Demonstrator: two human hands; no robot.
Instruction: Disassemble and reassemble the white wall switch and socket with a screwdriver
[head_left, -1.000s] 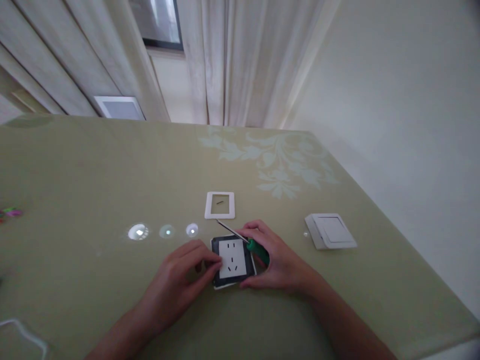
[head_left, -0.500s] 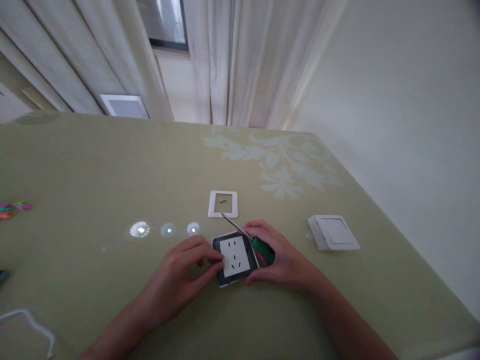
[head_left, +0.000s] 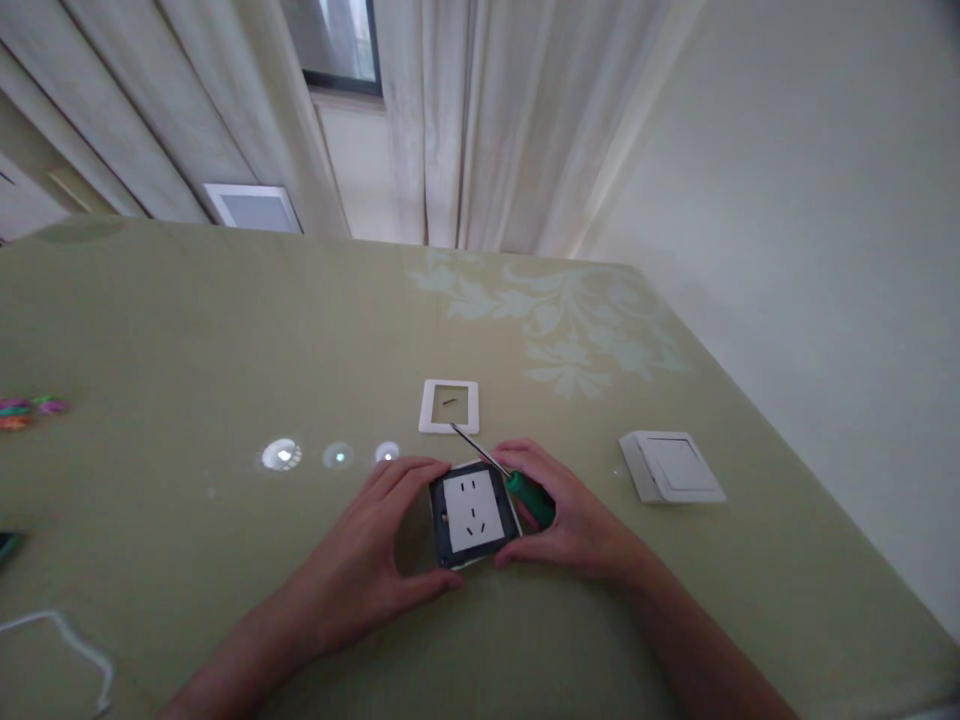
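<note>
A wall socket point(head_left: 473, 512) with a white face and dark frame lies between my hands, a small brass-coloured screw point(head_left: 445, 518) at its left side. My left hand point(head_left: 382, 535) spans the socket's left side, fingers at the top corner and thumb at the bottom edge. Tucked in the palm of my right hand point(head_left: 559, 515) is a green-handled screwdriver point(head_left: 529, 497), its shaft pointing up and left. Finger and thumb of that hand also grip the socket's right side. Just beyond the tip lies a white square cover frame point(head_left: 427, 408), a small dark screw point(head_left: 449, 402) inside its opening.
To the right sits a white switch on a box point(head_left: 671, 467), near the wall point(head_left: 840, 300). A white cable point(head_left: 82, 645), a dark object point(head_left: 9, 546) and colourful small items point(head_left: 26, 410) are at the left of the table point(head_left: 187, 330). Curtains point(head_left: 525, 120) hang behind.
My left fingertips have left the screw at the socket's left side. That hand has spread to take the socket by its top and bottom edges. My right hand keeps its hold.
</note>
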